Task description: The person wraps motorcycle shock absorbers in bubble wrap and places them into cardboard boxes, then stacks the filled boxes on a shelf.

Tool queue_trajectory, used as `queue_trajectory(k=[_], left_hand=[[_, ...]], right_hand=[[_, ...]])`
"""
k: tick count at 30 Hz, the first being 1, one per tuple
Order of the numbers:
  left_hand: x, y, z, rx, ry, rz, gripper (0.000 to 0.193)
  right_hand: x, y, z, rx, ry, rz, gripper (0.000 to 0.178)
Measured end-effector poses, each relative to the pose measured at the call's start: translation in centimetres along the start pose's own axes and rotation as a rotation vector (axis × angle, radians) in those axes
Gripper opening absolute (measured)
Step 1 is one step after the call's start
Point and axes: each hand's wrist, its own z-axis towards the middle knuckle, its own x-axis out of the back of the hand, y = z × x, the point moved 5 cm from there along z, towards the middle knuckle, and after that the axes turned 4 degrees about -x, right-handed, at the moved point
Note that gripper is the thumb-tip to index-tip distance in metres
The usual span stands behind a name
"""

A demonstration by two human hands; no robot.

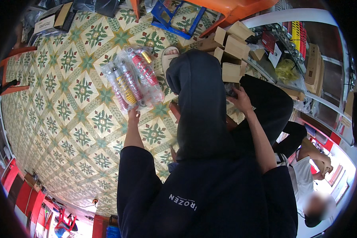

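Several coil-spring shock absorbers [127, 81] in clear plastic lie on the tiled floor to the left of my knee; their springs are red, pink and yellow. My left hand [134, 114] is at the near end of this bundle, its fingers curled at the plastic edge. Beside my right thigh, my right hand [242, 101] is closed at the near end of some open cardboard boxes [233, 72]. A dark, partly plastic-wrapped piece [229, 89] shows at its fingertips, and most of it is hidden.
An orange chair [230, 8] and a blue metal stand [178, 22] are ahead. On the right, a shelf [325, 105] carries yellow and red springs [298, 37] and more boxes [314, 67]. Another person [305, 174] sits at the lower right. A carton [53, 22] stands far left.
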Motion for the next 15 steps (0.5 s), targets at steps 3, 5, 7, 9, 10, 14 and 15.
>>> queue_trajectory(k=[3, 5, 7, 9, 10, 14, 15], left_hand=[[-0.5, -0.7, 0.6, 0.121, 0.109, -0.252, 0.032], [-0.9, -1.0, 0.3, 0.160, 0.121, -0.228, 0.036], [-2.2, -1.1, 0.1, 0.201, 0.109, -0.198, 0.041], [-2.2, -1.3, 0.0, 0.252, 0.056, -0.367, 0.035], [-1.8, -1.6, 0.4, 0.226, 0.037, -0.386, 0.036], [-1.1, -1.5, 0.9, 0.209, 0.170, -0.313, 0.047], [-0.8, -1.2, 1.1, 0.206, 0.173, -0.316, 0.047]], right_hand=[[0.2, -0.2, 0.0, -0.006, -0.018, 0.045, 0.057], [0.1, 0.0, -0.3, 0.005, -0.015, 0.062, 0.056], [0.2, 0.2, -0.6, -0.024, -0.034, 0.055, 0.056], [0.7, -0.5, -0.8, -0.086, -0.056, 0.072, 0.056], [0.7, -0.8, -0.8, -0.120, -0.094, 0.093, 0.057], [0.7, -1.0, -0.8, -0.050, -0.003, 0.082, 0.051], [0.7, -1.1, -0.5, -0.062, -0.012, 0.065, 0.051]])
